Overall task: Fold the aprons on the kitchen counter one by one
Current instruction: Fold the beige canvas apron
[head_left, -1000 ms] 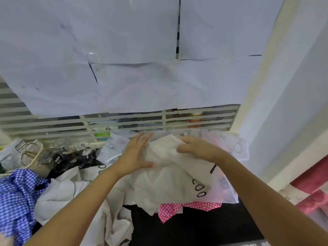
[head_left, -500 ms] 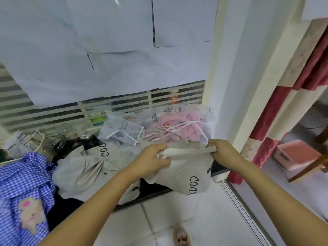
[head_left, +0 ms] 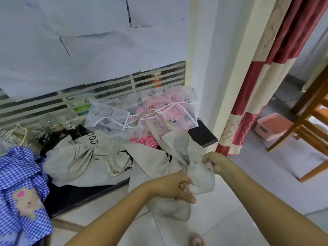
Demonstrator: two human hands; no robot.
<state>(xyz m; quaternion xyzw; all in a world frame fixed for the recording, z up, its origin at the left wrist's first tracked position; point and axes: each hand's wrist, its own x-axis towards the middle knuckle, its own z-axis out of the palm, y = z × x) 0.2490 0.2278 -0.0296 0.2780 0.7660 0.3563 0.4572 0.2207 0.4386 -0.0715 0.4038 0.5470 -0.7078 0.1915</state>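
A beige apron point(head_left: 159, 162) hangs off the front edge of the dark kitchen counter point(head_left: 204, 135), held in the air by both hands. My left hand point(head_left: 174, 188) grips a bunched fold of it low down. My right hand point(head_left: 215, 163) pinches the cloth a little higher and to the right. A second beige apron point(head_left: 83, 157) with black letters lies crumpled on the counter. Behind it lies a sheer white printed apron point(head_left: 142, 107) over a pink one point(head_left: 149, 140). A blue checked apron point(head_left: 19, 183) hangs at the left.
Glass jars point(head_left: 58, 125) stand at the back left of the counter under a slatted window covered with paper. A white pillar and a red and cream curtain point(head_left: 253, 96) stand on the right. A wooden chair point(head_left: 312, 125) and a pink tub point(head_left: 273, 126) are on the tiled floor.
Both hands have pulled the beige apron off the pile, toward me and down past the counter edge. The hands have come closer together and the cloth is now bunched between them.
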